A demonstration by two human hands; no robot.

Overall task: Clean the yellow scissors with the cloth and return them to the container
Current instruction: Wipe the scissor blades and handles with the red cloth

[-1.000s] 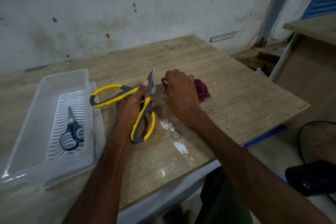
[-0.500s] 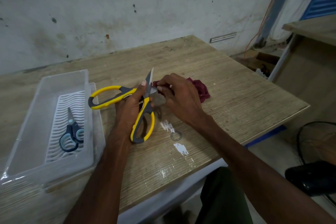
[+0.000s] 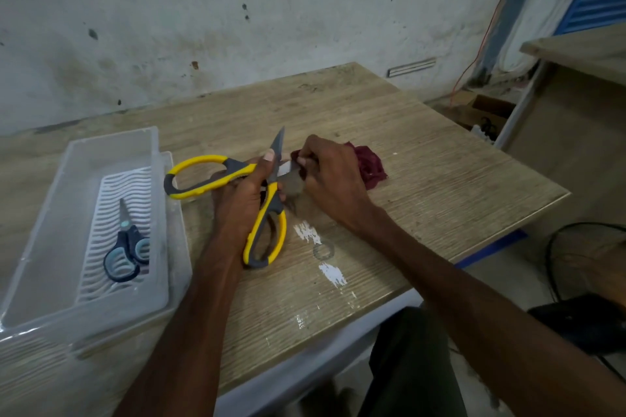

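The yellow scissors (image 3: 203, 178), with yellow and grey handles, are spread wide open over the middle of the wooden table (image 3: 440, 186). My left hand (image 3: 242, 200) grips them at the pivot, thumb up against one blade that points away from me. My right hand (image 3: 333, 179) holds a dark red cloth (image 3: 369, 164) wrapped round the other blade, which points right; most of that blade is hidden by the cloth and fingers. The clear plastic container (image 3: 47, 223) stands at the left of the table.
A small pair of blue scissors (image 3: 127, 247) lies on the white ribbed insert inside the container. White paint flecks (image 3: 333, 272) mark the tabletop near its front edge. A black fan (image 3: 589, 264) stands on the floor at right, beside another table (image 3: 582, 47).
My right hand has slid the cloth back along the right-pointing blade, first toward the pivot and then slightly outward. The left hand and scissors have stayed nearly still.
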